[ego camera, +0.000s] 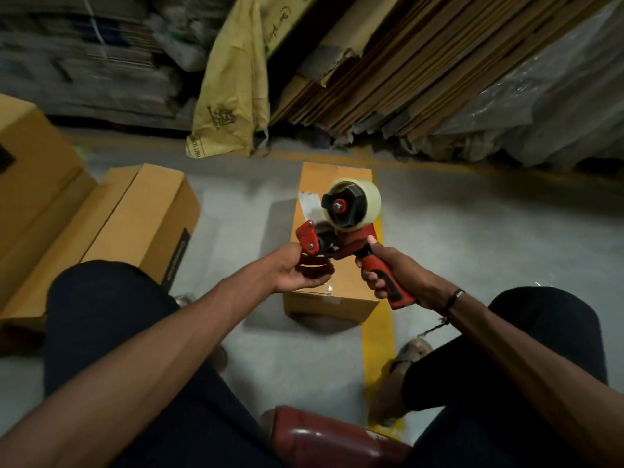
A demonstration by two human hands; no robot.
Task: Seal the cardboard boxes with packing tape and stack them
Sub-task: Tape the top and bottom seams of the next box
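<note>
Grey concrete floor, carrying all stock. Larger cardboard boxes, closed, at left, well apart from the work. Small cardboard box, on the floor between the knees, directly under the tool. Red tape dispenser with clear tape roll, held above that box. Right hand: fingers wrapped round the handle. Left hand: fingertips pinching at the cutter end, apparently freeing the tape's loose end. Advice: draw out a short tab, keep it flat and unfolded, anchor it over the box's near edge first.
</note>
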